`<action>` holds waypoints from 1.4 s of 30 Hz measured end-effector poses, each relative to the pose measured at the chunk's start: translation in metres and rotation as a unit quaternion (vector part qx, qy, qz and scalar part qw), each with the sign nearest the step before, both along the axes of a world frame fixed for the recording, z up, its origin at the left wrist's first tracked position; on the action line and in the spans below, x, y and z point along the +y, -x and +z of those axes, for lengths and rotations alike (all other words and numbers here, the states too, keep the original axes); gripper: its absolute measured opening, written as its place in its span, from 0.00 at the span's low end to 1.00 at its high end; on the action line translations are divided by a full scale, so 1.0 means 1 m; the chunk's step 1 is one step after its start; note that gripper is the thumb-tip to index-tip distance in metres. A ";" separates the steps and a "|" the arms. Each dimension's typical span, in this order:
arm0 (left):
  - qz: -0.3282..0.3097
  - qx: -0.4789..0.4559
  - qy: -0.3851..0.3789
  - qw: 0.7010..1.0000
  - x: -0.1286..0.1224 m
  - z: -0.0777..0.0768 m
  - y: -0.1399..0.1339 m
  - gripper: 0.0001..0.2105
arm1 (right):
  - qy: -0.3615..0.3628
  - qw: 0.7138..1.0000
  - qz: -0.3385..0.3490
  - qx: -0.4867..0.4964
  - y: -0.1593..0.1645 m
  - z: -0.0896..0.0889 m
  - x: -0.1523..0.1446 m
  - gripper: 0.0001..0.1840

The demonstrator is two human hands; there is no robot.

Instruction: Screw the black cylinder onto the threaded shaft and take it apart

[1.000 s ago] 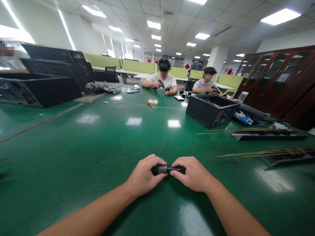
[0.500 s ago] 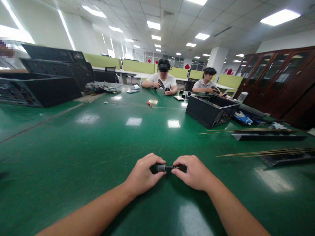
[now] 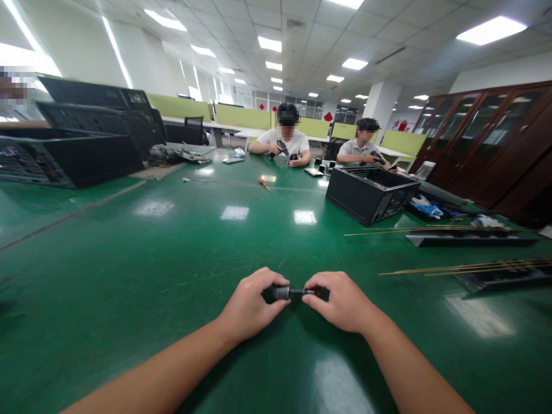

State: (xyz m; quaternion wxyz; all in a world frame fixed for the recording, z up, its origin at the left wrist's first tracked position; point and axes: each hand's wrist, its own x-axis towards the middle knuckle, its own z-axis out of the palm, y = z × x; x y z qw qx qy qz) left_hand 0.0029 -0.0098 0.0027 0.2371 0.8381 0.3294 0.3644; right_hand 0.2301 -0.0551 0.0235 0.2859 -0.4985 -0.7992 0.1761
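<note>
– Green tabletop [image 3: 185, 241]; hand poses?
– Left hand [image 3: 250, 300] and right hand [image 3: 344, 302] face each other, forearms angled in.
– Axis?
– Dark tool [image 3: 284, 292] between them, long axis left-right, thin shaft [image 3: 296, 291] pointing right. Left fingers hold its thick body [image 3: 282, 293]; right fingertips, narrow, pinch the shaft.

Left hand [image 3: 248, 302] grips a dark cylinder [image 3: 281, 293]; right hand [image 3: 345, 302] holds its shaft [image 3: 296, 291]

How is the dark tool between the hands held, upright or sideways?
Sideways: the dark tool runs across the picture from the left hand to the right hand.
</note>
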 end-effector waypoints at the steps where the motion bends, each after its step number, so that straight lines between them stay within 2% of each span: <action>1: 0.000 0.001 -0.002 1.000 0.000 0.000 0.000 0.09 | 0.001 1.000 0.000 0.001 0.000 0.000 0.000 0.04; 42: 0.017 0.011 -0.028 0.999 0.006 0.000 0.003 0.10 | 0.017 1.000 -0.017 -0.004 -0.009 0.005 0.002 0.04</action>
